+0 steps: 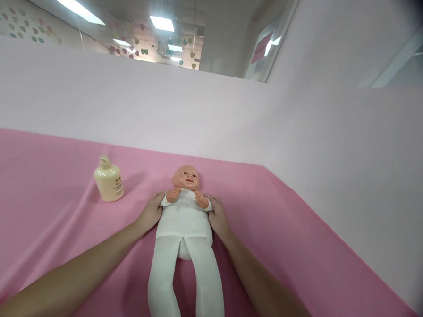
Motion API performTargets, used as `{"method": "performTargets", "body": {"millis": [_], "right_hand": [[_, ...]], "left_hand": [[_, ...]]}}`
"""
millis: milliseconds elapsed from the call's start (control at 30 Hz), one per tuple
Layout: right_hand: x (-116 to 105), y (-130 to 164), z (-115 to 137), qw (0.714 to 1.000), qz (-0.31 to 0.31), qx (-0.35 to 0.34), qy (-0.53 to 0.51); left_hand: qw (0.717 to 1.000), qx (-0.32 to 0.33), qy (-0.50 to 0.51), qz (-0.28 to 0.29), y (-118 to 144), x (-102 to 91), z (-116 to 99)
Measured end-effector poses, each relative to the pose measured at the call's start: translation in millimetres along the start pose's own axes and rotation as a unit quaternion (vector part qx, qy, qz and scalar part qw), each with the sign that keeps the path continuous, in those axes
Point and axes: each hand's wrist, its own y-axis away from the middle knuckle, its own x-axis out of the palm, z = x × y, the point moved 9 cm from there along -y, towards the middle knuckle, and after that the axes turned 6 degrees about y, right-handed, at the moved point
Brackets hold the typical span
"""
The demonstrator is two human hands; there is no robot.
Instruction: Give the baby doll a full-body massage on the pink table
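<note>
On pink bench (39,196), doll (184,216) lay supine near corner walls, open room left, bottle (108,179) aside, left hand (151,212) and right hand (218,218) flat, unclenched, pressed against doll's sides.

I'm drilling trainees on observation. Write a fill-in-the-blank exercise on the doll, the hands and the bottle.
1. The baby doll lies on its ____ on the pink cloth.
2. The left hand and right hand touch the doll's two ____.
3. The cream pump bottle stands on the doll's ____ side in the picture.
4. The doll's clothes are ____.

Missing words: back; sides; left; white
</note>
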Motion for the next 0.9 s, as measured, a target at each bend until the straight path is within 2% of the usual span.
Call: {"method": "performTargets", "body": {"millis": [733,900], "right_hand": [[0.6,-0.3,-3.3,1.0,-0.001,0.009,-0.001],[-1.1,-0.3,-2.3,0.999,-0.005,0.028,-0.034]], "left_hand": [[1.0,-0.006,-0.004,0.001,-0.3,0.6,1.5],[0.999,-0.012,0.035,-0.011,-0.7,-0.2,-2.8]]}}
